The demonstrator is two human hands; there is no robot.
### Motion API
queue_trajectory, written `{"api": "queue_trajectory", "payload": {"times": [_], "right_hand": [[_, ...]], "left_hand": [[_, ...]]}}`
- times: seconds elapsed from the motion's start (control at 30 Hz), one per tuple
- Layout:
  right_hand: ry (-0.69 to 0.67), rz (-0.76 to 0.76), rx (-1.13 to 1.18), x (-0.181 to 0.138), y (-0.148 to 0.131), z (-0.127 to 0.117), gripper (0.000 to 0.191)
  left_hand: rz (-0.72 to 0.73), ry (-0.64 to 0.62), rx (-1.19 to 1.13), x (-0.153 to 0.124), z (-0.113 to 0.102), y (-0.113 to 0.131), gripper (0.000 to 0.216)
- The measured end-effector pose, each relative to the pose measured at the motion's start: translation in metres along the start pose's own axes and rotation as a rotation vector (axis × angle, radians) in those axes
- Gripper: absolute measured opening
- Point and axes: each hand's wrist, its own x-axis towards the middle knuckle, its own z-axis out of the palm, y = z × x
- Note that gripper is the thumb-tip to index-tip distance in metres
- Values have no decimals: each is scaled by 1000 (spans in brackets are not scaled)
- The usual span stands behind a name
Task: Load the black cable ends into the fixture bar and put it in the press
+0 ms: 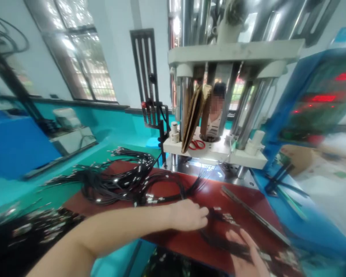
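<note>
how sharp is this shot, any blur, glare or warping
Head view: motion blur smears the right hand and the right edge by the blue control panel; the left hand on the black cables is sharper; the windows blow out with backlight; wide-lens distortion tilts the press columns.

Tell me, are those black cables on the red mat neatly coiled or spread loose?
Spread loose: the black cables sprawl tangled across the red mat.
</note>
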Motion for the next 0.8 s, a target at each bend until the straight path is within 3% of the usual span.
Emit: {"api": "queue_trajectory", "payload": {"times": [0.1, 0.17, 0.27, 0.33, 0.37, 0.43, 0.5, 0.57, 0.7, 0.8], "right_hand": [[25, -14, 7, 1, -21, 17, 30], [47, -49, -32, 5, -28, 29, 29], [59, -73, -76, 16, -28, 43, 27], [8, -13, -55, 24, -25, 48, 29], [-28, 25, -15, 28, -25, 48, 30], [-56, 58, 98, 36, -30, 45, 32], [3, -10, 163, 42, -44, 37, 36], [90, -113, 125, 46, -62, 29, 38], [102, -112, -90, 51, -88, 22, 26], [180, -140, -258, 52, -88, 23, 26]], "left_hand": [[-15, 82, -137, 5, 11, 11, 10], [-41, 83, -356, 13, 9, 17, 13], [-43, -60, -1048, 33, 2, 22, 25], [-38, -187, -1571, 48, 3, 21, 26], [-75, -227, -1750, 55, 5, 18, 27], [-219, -260, -1895, 65, 11, 14, 27], [-321, -260, -1809, 70, 15, 11, 28], [-357, -173, -1575, 71, 15, 14, 32], [-501, 72, -985, 70, 4, 28, 39], [-573, 129, -855, 66, -5, 32, 41]]}}
